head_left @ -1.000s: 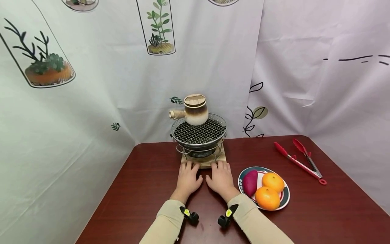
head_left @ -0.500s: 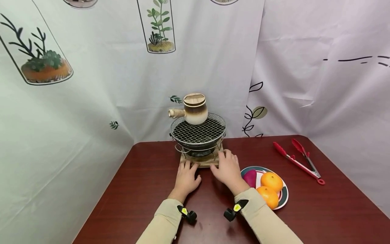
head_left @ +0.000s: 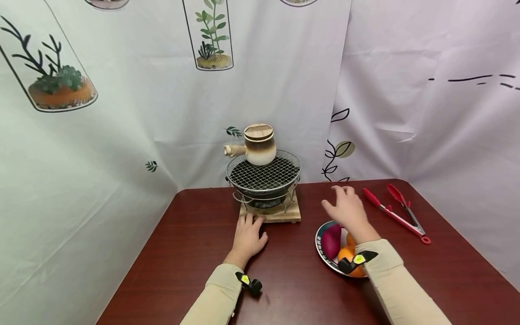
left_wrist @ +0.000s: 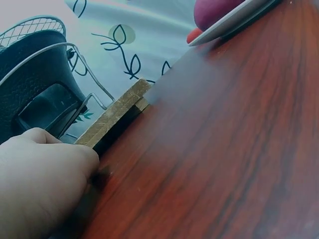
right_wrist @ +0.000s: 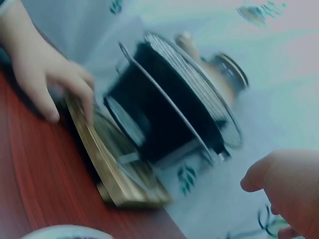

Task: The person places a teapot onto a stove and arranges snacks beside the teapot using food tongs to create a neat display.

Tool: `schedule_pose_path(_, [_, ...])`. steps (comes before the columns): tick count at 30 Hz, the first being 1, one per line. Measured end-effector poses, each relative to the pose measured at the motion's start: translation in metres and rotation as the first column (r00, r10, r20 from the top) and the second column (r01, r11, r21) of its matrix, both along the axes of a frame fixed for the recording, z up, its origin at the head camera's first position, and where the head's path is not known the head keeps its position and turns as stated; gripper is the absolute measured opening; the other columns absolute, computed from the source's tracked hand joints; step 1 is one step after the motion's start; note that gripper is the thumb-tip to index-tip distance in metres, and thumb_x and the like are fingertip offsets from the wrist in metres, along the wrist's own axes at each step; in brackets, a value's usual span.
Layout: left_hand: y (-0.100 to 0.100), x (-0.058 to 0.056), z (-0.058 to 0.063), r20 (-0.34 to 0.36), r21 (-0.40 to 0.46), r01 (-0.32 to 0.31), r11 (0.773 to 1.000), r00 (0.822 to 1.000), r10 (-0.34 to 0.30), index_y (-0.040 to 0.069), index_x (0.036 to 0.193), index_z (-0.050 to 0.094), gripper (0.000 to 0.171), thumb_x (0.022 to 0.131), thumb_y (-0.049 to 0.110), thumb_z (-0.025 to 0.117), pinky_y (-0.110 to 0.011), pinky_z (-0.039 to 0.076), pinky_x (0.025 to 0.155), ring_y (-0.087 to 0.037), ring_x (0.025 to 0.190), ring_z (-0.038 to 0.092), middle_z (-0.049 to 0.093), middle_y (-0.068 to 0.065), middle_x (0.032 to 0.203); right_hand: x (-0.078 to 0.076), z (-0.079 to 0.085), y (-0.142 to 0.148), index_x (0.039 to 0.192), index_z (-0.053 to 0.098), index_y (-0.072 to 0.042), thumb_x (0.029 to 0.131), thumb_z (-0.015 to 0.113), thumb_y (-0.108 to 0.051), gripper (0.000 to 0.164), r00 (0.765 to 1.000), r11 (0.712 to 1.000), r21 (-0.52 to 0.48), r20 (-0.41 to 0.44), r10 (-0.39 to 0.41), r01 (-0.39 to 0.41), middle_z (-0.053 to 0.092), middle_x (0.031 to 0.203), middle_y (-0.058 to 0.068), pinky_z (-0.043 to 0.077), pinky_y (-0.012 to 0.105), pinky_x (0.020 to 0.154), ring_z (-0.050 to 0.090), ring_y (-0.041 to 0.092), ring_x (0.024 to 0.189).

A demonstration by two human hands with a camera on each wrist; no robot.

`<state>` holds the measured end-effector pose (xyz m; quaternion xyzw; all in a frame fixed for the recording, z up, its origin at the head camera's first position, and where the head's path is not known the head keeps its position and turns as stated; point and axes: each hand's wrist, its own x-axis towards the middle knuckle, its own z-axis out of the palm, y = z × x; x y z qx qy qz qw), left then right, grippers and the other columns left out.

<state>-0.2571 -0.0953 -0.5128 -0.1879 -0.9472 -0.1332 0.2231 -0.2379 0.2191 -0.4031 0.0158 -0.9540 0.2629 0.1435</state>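
Note:
My left hand [head_left: 248, 237] rests its fingertips at the front left edge of a wooden board [head_left: 284, 215], its thumb held apart. On that board stands a round black tabletop grill [head_left: 266, 196] with a wire mesh top [head_left: 252, 176]. A lidded clay pot [head_left: 261, 151] with a side handle sits on the mesh. My right hand [head_left: 348, 210] hovers with fingers spread over the far part of a plate [head_left: 319, 246], holding nothing. The plate bears a purple sweet potato [head_left: 331, 245] and oranges [head_left: 346, 255], partly hidden by my right hand and wrist.
Red-tipped tongs [head_left: 400, 216] lie spread on the right side of the dark red table [head_left: 195, 253]. A printed cloth backdrop [head_left: 162, 90] hangs right behind the table and along its sides.
My right hand has lifted off the board's front edge and moved right, over the plate. My left hand stays at the board; the grill and pot have not moved.

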Motion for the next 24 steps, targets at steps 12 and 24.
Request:
schedule_pose_path(12, [-0.001, 0.000, 0.002, 0.001, 0.014, 0.005, 1.000, 1.000, -0.005, 0.018, 0.130, 0.065, 0.046, 0.085, 0.027, 0.070, -0.053, 0.035, 0.109, -0.039, 0.123, 0.044, 0.052, -0.016, 0.130, -0.003, -0.006, 0.077, 0.143, 0.041, 0.006, 0.095, 0.060, -0.039, 0.069, 0.994, 0.994, 0.028, 0.026, -0.105, 0.104, 0.033, 0.138, 0.041, 0.035, 0.073, 0.098, 0.040, 0.059, 0.118])
schedule_pose_path(24, [0.000, 0.002, 0.002, 0.034, 0.016, 0.001, 1.000, 0.999, -0.001, 0.017, 0.132, 0.064, 0.046, 0.087, 0.026, 0.069, -0.055, 0.034, 0.110, -0.039, 0.124, 0.043, 0.051, -0.016, 0.132, -0.004, -0.033, 0.140, 0.145, 0.029, 0.013, 0.093, 0.061, -0.036, 0.078, 0.963, 0.963, 0.041, 0.037, -0.267, 0.265, 0.028, 0.134, 0.047, 0.028, 0.072, 0.102, 0.032, 0.064, 0.117])
